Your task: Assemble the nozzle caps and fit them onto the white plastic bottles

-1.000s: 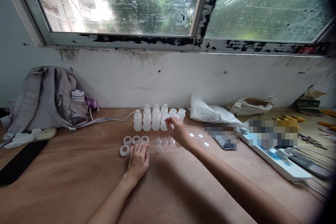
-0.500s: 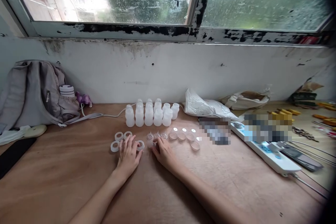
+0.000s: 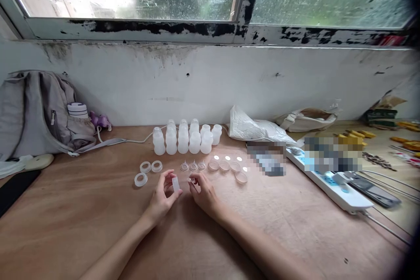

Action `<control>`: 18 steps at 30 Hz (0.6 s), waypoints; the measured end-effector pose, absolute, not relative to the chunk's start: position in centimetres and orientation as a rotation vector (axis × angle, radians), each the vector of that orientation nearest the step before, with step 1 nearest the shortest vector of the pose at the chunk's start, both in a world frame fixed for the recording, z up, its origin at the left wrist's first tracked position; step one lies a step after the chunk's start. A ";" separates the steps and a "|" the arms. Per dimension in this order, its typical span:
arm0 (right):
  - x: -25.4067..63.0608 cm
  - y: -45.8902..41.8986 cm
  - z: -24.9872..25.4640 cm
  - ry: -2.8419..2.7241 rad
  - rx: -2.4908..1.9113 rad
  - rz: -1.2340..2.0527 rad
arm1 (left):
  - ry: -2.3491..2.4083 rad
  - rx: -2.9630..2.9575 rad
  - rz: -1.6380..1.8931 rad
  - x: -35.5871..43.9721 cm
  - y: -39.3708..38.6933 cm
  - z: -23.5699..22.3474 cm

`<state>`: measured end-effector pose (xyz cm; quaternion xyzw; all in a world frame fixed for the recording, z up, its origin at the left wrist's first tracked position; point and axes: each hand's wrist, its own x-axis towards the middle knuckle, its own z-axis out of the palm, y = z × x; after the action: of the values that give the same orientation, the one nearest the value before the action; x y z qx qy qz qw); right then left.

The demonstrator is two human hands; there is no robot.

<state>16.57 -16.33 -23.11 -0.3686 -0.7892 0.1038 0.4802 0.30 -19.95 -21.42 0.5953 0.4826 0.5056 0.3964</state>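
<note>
Below frame centre, a ring (image 3: pixel 176 184) is gripped by the left hand (image 3: pixel 160 197), a teat (image 3: pixel 190 180) by the right hand (image 3: pixel 204 193).

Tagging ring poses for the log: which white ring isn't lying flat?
The white ring in the left hand, held on edge with its outer band showing. The other three rings lie flat on the table, farther left.

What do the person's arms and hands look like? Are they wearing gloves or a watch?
The left hand and right hand are bare, without gloves. No sleeves show on the forearms, and I see no watch or bracelet. A thin ring might be too small to spot.
</note>
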 end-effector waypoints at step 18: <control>16.7 -18.5 -21.5 -2.033 -0.646 0.628 | 1.135 1.495 1.220 0.6 -20.1 -21.6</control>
<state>16.74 -18.47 -21.51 -0.2606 -0.8196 0.2533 0.4430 0.57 -20.11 -21.62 0.6009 0.4561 0.4903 0.4365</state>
